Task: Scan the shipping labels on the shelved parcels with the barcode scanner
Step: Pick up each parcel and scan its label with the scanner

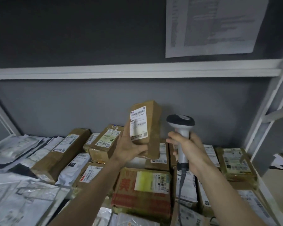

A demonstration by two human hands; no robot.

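Parcels [142, 190] are spread in a crowded layer across the shelf [0, 144], from its left edge to its right edge. Grey plastic mailers [23, 185] are heaped toward the left edge, and brown cardboard boxes are packed over the middle and right. A printed sheet [214, 25] is fixed to the grey wall above the upper shelf board [137, 70], near the right upright.

One small brown box [145, 128] is held upright above the middle of the shelf, clear of the layer below. It is gripped from beneath by the left hand [129, 147], with the thumb laid across its front face and the fingers curled behind. Its white shipping label [138, 123] is turned toward the camera.

Just right of the box, the barcode scanner [180, 136] is held upright with its dark head at the top. Its handle is clasped by the right hand [189, 150], fingers wrapped round it, and its cable [180, 190] is seen hanging down over the front parcels.
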